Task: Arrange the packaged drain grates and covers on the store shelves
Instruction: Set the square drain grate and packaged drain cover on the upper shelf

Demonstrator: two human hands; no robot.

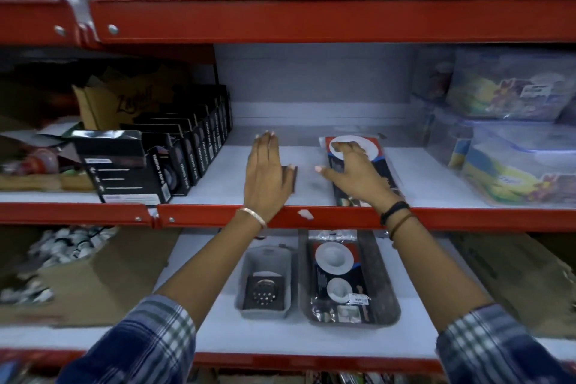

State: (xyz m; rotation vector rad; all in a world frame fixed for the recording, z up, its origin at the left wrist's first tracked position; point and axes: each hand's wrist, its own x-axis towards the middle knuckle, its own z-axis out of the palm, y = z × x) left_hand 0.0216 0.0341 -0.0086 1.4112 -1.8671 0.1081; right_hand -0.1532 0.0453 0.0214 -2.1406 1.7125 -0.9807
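Note:
My left hand (267, 174) lies palm down on the middle shelf (436, 184), covering a small dark package (293, 179); only the package's right edge shows by my thumb. My right hand (355, 170) presses with spread, curled fingers on a long packaged drain cover set (381, 162) that lies flat, pointing towards the back of the shelf. On the lower shelf a small grey tray (265, 254) holds a square metal drain grate (265, 291). Beside it, a larger dark tray (381, 274) holds another packaged drain cover set (338, 271).
A row of upright black tape boxes (174, 162) stands left of my left hand. Clear plastic containers (511, 146) are stacked at the right of the middle shelf. Cardboard boxes (103, 277) sit on the lower shelf at both sides. Red shelf rails (311, 218) cross in front of my wrists.

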